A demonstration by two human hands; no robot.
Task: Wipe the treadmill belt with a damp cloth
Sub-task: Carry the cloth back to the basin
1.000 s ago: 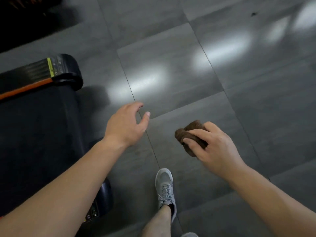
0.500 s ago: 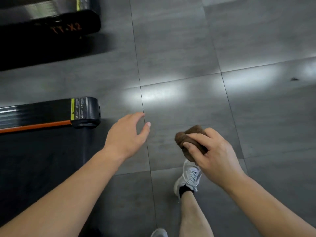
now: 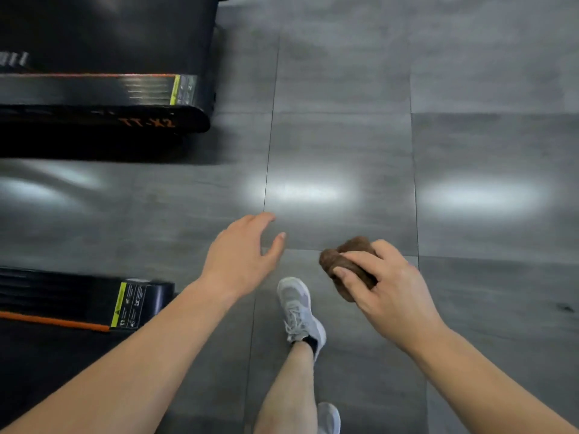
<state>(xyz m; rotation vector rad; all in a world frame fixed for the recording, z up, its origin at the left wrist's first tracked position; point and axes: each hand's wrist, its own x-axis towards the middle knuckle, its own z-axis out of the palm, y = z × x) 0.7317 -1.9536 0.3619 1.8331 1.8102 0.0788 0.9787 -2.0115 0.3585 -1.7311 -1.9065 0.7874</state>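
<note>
Since half a second ago, the far black treadmill with orange "TT-X2" lettering (image 3: 103, 98) is coming further into view at upper left, and the near black treadmill's side rail with its orange stripe and yellow warning label (image 3: 78, 303) is sliding toward the lower left. My grey lace-up shoe (image 3: 297, 311) is now standing forward between my two forearms.

My left hand (image 3: 241, 255) is hanging over the floor with fingers apart and relaxed, holding nothing. My right hand (image 3: 388, 286) is gripping the crumpled brown cloth (image 3: 347, 261), fingers curled over its top; the cloth is in the air above the floor, well apart from both treadmills.

The near treadmill's dark belt (image 3: 37, 364) is lying at the lower left edge, partly behind my left forearm. The large grey glossy floor tiles (image 3: 470, 89) are showing thin dark joints and three bright patches of reflected light. A small dark mark (image 3: 565, 306) is sitting on a tile at right.
</note>
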